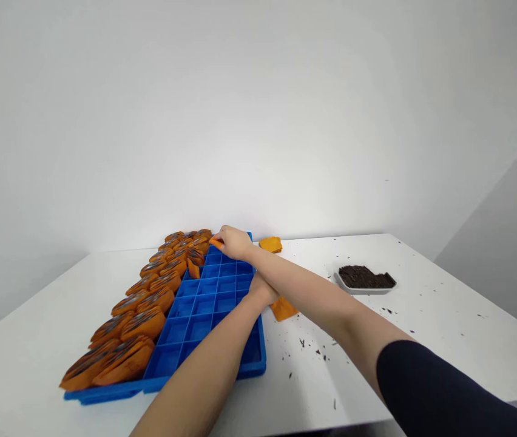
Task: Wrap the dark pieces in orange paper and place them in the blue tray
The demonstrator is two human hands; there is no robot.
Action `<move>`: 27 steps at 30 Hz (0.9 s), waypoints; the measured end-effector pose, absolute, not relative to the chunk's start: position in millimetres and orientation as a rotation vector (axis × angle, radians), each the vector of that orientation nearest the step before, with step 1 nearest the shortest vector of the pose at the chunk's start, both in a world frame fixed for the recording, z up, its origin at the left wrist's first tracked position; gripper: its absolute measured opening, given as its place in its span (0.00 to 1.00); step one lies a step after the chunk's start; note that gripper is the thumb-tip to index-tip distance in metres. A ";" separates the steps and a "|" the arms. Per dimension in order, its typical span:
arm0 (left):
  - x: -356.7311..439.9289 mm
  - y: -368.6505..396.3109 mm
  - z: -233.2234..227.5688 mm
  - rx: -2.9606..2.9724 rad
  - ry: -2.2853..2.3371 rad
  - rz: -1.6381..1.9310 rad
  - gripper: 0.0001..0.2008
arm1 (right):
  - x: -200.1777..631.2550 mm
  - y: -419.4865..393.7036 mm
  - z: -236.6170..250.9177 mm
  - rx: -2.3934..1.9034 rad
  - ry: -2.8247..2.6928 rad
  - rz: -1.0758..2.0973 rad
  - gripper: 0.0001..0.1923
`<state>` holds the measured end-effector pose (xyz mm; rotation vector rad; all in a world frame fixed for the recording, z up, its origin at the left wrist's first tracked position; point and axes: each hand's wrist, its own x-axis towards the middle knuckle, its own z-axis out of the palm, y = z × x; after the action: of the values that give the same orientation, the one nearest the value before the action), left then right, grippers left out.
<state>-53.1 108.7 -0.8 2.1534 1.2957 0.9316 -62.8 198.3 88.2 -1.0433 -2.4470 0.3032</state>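
Note:
My right hand is closed on a small orange folded pouch over the far end of a blue divided tray. Its forearm crosses above my left wrist. My left hand is at the tray's right side, its fingers hidden behind the right forearm. Close to it, a flat orange piece lies on the table. Rows of orange pouches with dark contents fill the tray's left columns, standing on edge. One single orange pouch leans in a compartment beside them.
A white dish heaped with dark brown sticks sits on the white table to the right. Beyond the tray, near the wall, lies a stack of yellow-orange pieces. Dark crumbs are scattered over the table's right half.

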 end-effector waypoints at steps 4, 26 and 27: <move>-47.7 105.8 10.2 2.304 1.187 0.768 0.03 | -10.6 178.0 97.1 -0.936 -2.375 0.044 0.16; -58.5 96.4 27.8 2.559 1.085 0.184 0.22 | 210.3 90.3 22.7 -1.061 -2.175 0.129 0.14; -58.4 95.8 28.9 2.563 1.058 0.188 0.17 | 210.6 88.9 22.5 -1.029 -2.230 0.152 0.14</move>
<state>-58.4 95.8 28.9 2.5634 1.0579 0.1875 210.6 88.9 22.5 -1.0289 -2.2301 0.1523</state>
